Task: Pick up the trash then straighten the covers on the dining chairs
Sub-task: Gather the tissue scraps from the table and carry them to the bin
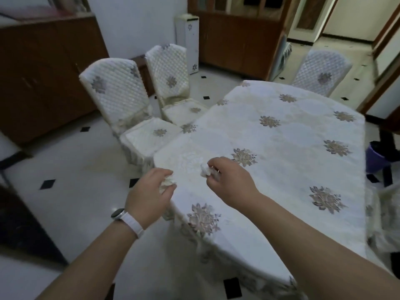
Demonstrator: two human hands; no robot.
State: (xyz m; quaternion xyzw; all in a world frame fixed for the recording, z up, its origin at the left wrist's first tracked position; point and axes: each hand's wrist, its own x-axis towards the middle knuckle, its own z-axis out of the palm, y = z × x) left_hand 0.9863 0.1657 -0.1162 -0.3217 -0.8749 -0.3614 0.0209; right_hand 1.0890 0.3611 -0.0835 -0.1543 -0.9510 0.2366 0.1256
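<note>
My left hand (149,191) is closed around a crumpled cream paper wad (167,182) at the near left corner of the dining table (281,148). My right hand (229,180) pinches a second white crumpled paper (205,169) just above the tablecloth. Two dining chairs with quilted white covers stand to the table's left: the nearer chair (121,98) and the farther chair (168,72). A third covered chair (320,72) stands at the table's far end. Part of another covered chair (387,213) shows at the right edge.
A purple bin (376,156) sits on the floor right of the table. Dark wooden cabinets (43,72) line the left wall and the back wall. A white narrow unit (188,44) stands in the corner. The tiled floor is open at the left.
</note>
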